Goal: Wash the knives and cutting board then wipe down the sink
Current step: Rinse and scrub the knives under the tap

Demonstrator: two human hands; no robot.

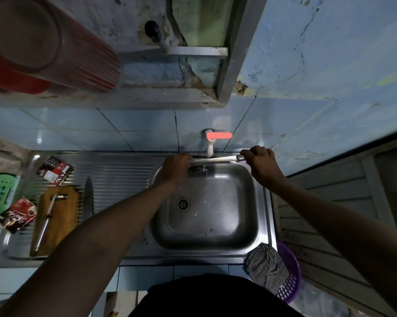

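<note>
Under the tap (209, 143), at twelve o'clock of the sink (227, 225), the right hand (260, 162) grips a white knife (215, 159) by its handle; the left hand (177, 167) pinches its blade. Wet, thin and stiff, it looks slippery, best held by the handle. Cutting board (55, 220) and serrated knife (88, 197) wait at nine o'clock on the ribbed drainboard (119, 175).

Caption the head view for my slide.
Right hand holds a knife under the tap; left hand rubs its blade.

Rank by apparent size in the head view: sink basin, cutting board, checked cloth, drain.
1. sink basin
2. cutting board
3. checked cloth, though nearer the camera, so its rank against the board is unsure
4. drain
</note>
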